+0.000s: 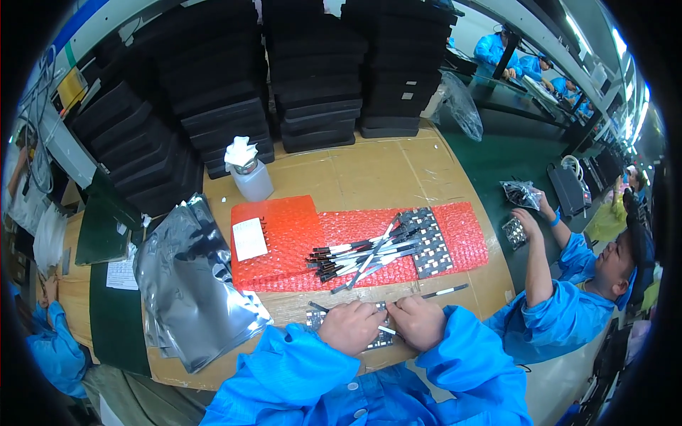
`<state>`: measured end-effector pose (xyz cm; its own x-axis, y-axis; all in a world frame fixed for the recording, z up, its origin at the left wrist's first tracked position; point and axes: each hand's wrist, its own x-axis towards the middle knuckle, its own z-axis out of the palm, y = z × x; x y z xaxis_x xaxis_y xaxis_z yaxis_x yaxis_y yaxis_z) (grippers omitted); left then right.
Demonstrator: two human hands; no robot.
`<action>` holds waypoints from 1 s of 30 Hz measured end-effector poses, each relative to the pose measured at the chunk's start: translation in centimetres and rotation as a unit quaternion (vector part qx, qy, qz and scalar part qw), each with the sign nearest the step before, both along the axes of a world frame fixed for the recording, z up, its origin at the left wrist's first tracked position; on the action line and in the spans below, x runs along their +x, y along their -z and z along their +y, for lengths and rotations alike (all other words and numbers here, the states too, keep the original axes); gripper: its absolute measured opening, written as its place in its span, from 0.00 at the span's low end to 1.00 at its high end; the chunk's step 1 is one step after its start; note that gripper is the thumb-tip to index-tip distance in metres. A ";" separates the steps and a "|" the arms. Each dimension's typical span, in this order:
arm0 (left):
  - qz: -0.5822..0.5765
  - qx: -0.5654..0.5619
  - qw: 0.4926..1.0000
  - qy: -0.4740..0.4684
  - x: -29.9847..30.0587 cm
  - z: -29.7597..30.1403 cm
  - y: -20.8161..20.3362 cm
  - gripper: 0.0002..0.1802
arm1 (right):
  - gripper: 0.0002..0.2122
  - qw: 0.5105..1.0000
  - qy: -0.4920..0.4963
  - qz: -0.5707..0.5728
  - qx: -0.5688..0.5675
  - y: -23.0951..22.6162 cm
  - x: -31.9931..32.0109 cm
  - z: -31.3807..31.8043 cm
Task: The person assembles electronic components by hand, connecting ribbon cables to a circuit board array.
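My left hand (351, 327) is closed over a thin black-and-white strip (387, 330); a dark strip end pokes out on its other side. Close beside it, my right hand (419, 323) has its fingers curled in, and what they pinch is hidden. Beneath both hands lies a dark panel (381, 341) with pale patches, partly covered. Beyond them, a heap of black-and-white strips (362, 257) rests on red bubble wrap (465, 234), against a similar patterned panel (432, 245). A single loose strip (445, 290) lies just past my right hand.
Silver bags (192, 284) lie at left, beside a red bubble pouch (273, 224) with a white label. A bottle (253, 182) topped with white tissue stands farther back, before tall stacks of black trays (320, 106). At right, a co-worker (568, 298) handles parts on a green table (490, 170).
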<state>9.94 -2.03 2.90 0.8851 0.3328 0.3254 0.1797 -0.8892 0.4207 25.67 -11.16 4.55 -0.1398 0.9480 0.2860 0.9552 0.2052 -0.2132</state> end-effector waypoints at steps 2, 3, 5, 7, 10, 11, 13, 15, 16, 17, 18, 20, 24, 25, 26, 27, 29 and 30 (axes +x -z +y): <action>-0.052 -0.029 0.998 0.009 -0.2 0.3 0.3 0.15 | 0.12 0.997 -0.037 -0.069 -0.022 -0.3 -0.2 0.3; -0.146 -0.136 0.976 -0.089 -0.3 0.4 0.0 0.13 | 0.12 0.997 -0.035 -0.068 -0.025 -0.5 -0.4 0.5; -0.236 -0.242 0.924 -0.180 -0.5 0.9 -1.0 0.11 | 0.13 0.986 -0.048 -0.131 -0.094 -1.1 -1.0 0.7; -0.388 -0.369 0.817 -0.211 -1.1 1.6 -2.1 0.11 | 0.12 0.986 -0.026 -0.130 -0.104 -0.1 -1.2 0.6; -0.402 -0.507 0.735 -0.204 -2.0 1.8 -1.5 0.12 | 0.11 0.991 -0.009 -0.115 -0.072 0.1 -1.4 0.5; -0.393 -0.579 0.690 -0.183 -2.3 1.9 -1.8 0.15 | 0.10 0.994 -0.015 -0.100 -0.034 0.0 -1.3 0.6; -0.365 -0.635 0.659 -0.172 -2.4 1.9 -2.9 0.16 | 0.10 0.999 0.013 -0.041 -0.026 -1.1 -1.0 0.4; -0.288 -0.714 0.628 -0.113 -2.7 1.9 -4.1 0.18 | 0.11 0.992 0.092 0.089 0.012 -2.1 -0.7 0.1; -0.224 -0.754 0.610 -0.093 -2.9 1.7 -4.9 0.18 | 0.11 0.992 0.087 0.093 0.021 -2.9 -0.9 0.4; -0.197 -0.779 0.594 -0.042 -3.2 1.5 -5.2 0.18 | 0.10 0.959 0.118 0.258 -0.014 -4.0 -1.1 0.6; -0.167 -0.801 0.575 0.009 -3.6 1.2 -5.3 0.18 | 0.10 0.897 0.143 0.415 -0.051 -5.0 -1.3 0.9; -0.079 -0.826 0.554 0.066 -3.7 0.4 -5.5 0.19 | 0.12 0.854 0.103 0.503 -0.086 -6.8 -2.6 1.3; -0.009 -0.851 0.497 0.172 -3.0 -1.1 -4.4 0.22 | 0.15 0.642 -0.006 0.699 -0.315 -7.8 -3.1 0.9; -0.007 -0.851 0.495 0.175 -2.7 -1.3 -4.1 0.22 | 0.14 0.655 0.014 0.700 -0.286 -7.2 -2.9 0.5; -0.045 -0.724 0.671 0.151 -2.4 -1.5 -3.8 0.22 | 0.13 0.667 0.034 0.698 -0.256 -6.4 -2.7 0.2; -0.082 -0.563 0.814 0.119 -2.1 -1.7 -3.7 0.23 | 0.12 0.653 -0.009 0.740 -0.161 -6.0 -2.7 0.1; -0.092 -0.564 0.820 0.039 -2.4 -1.8 -4.2 0.24 | 0.10 0.714 -0.006 0.701 -0.008 -6.8 -2.3 -0.3; -0.102 -0.558 0.823 -0.045 -2.7 -1.7 -4.3 0.25 | 0.08 0.768 0.042 0.639 0.021 -8.1 -2.1 -1.1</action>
<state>7.26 -3.77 7.23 0.8060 0.5855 -0.0876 0.0480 0.0829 0.9954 23.57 -12.25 12.64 0.3409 0.9247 0.1696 -0.0191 0.1871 -0.9821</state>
